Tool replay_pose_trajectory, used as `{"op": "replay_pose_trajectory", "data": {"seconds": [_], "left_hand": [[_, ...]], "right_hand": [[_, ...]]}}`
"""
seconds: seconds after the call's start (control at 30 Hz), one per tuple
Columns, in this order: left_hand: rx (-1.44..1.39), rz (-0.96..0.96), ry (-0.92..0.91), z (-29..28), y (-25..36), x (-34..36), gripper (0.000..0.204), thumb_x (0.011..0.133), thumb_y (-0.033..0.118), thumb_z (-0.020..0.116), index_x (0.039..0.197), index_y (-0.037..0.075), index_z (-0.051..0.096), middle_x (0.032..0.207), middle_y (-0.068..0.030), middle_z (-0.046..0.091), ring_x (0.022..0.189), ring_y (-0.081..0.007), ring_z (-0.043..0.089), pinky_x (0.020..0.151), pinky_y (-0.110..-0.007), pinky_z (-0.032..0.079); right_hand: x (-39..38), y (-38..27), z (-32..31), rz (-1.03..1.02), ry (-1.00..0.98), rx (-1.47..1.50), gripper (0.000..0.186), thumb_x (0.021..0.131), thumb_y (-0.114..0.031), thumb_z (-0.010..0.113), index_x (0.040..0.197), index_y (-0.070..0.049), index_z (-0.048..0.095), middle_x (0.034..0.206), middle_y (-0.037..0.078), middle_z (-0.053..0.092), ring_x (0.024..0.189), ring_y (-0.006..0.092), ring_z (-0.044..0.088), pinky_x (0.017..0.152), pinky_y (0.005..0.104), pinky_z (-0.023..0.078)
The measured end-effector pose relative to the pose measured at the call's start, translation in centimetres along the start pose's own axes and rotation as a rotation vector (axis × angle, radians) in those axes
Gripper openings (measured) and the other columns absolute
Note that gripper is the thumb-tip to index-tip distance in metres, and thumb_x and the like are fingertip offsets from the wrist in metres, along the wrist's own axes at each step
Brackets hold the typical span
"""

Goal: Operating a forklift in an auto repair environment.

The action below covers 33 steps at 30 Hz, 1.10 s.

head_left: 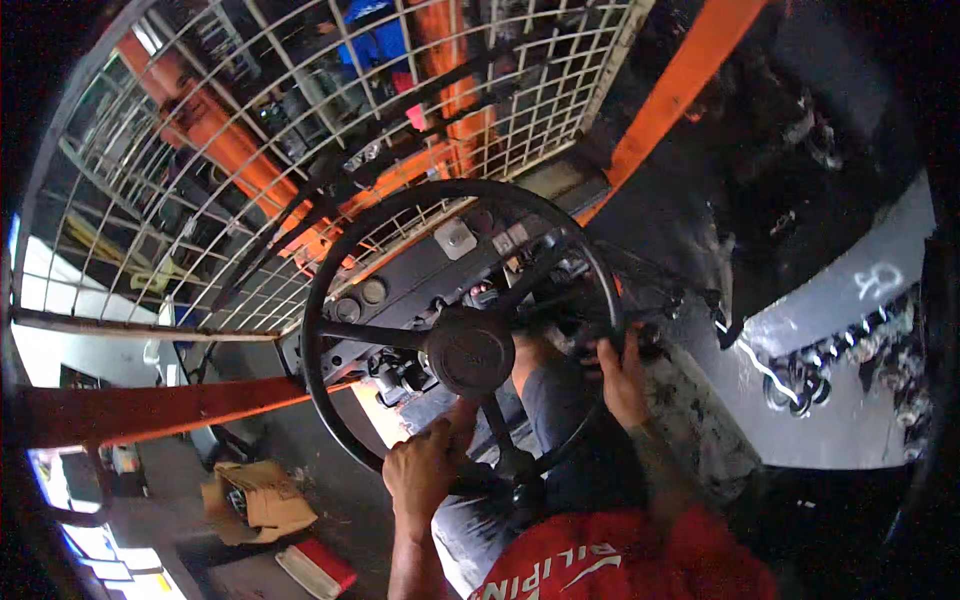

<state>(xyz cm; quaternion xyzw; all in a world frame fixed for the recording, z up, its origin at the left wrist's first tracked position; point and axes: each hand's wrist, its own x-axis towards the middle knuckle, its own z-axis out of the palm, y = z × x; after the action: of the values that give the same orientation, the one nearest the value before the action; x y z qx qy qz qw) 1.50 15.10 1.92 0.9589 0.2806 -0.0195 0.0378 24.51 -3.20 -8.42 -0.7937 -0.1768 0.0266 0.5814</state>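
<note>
Head fisheye view: looks down and forward, close above steering wheel [470, 352].

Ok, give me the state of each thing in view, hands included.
Left hand: closed around the rim, lower left.
Right hand: at the rim's right side, grip unclear.
Steering wheel: mounted; straight or turned, cannot tell.
Round dashboard gauge: reading too small to tell.
Wire-mesh screen: in place beyond the wheel.
Cardboard box: open.
</note>
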Motion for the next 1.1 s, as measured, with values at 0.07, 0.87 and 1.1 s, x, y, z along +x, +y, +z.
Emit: {"op": "replay_pose_trajectory", "data": {"seconds": [0.07,0.87,1.1], "left_hand": [[-0.002,0.053,-0.037,0.3,0.0,0.0,0.025,0.08,0.033,0.059,0.09,0.011,0.064,0.069,-0.0134,0.065,0.058,-0.0296,0.064,0.053,-0.041,0.051],[-0.144,0.105,-0.207,-2.6,0.3,-0.4,0.061,0.083,0.024,0.059,0.132,0.009,0.027,0.087,-0.0174,0.065,0.071,-0.0361,0.064,0.056,-0.047,0.05],[-0.115,0.157,-0.15,-3.1,1.3,-0.2,0.053,0.083,0.02,0.057,0.128,0.007,0.032,0.081,-0.0148,0.064,0.067,-0.0354,0.064,0.052,-0.048,0.048]], "right_hand": [[0.3,1.8,0.3,0.103,0.057,0.103,0.05,0.094,-0.035,0.05,0.129,-0.001,0.037,0.096,0.013,0.06,0.077,0.0214,0.062,0.063,0.0324,0.051],[10.0,-7.6,-8.9,0.256,0.331,1.156,0.044,0.093,-0.039,0.048,0.127,-0.013,0.048,0.124,0.009,0.054,0.104,0.0285,0.055,0.084,0.0456,0.049],[12.2,-7.1,-9.0,0.098,0.213,1.311,0.047,0.092,-0.04,0.048,0.132,-0.015,0.044,0.132,0.01,0.049,0.111,0.0291,0.054,0.092,0.0481,0.044]]}}
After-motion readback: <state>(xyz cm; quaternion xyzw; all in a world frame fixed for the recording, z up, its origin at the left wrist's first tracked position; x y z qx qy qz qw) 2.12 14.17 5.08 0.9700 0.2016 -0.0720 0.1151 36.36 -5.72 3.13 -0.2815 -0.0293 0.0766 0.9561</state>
